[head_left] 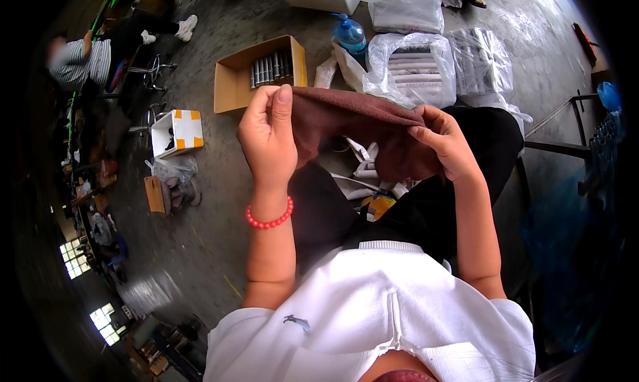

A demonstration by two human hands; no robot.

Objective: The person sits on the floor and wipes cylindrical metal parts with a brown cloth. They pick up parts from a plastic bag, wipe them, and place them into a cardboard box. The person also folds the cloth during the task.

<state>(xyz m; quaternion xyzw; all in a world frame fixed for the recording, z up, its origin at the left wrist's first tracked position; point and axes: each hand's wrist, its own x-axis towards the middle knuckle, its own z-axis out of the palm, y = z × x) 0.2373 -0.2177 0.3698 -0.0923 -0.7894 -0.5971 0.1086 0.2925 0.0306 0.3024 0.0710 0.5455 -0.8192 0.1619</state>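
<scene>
A brown cloth (pixel 359 107) is stretched between my two hands above my lap. My left hand (pixel 269 132), with a red bead bracelet (pixel 269 215) on its wrist, pinches the cloth's left end between thumb and fingers. At the right end, my right hand (pixel 444 139) grips the edge the same way. The cloth sags in the middle and hangs lower near the right hand. White strips and a yellow piece (pixel 379 206) show below it, between my black-trousered legs; what they belong to is partly hidden.
Ahead stand a cardboard box (pixel 229 82) of grey cylinders, a blue-capped bottle (pixel 351 34) and plastic-wrapped bundles (pixel 416 69). A white foam box (pixel 178 132) sits to the left. Metal bars (pixel 559 147) and blue plastic (pixel 566 229) lie right. Another person (pixel 93 59) is far left.
</scene>
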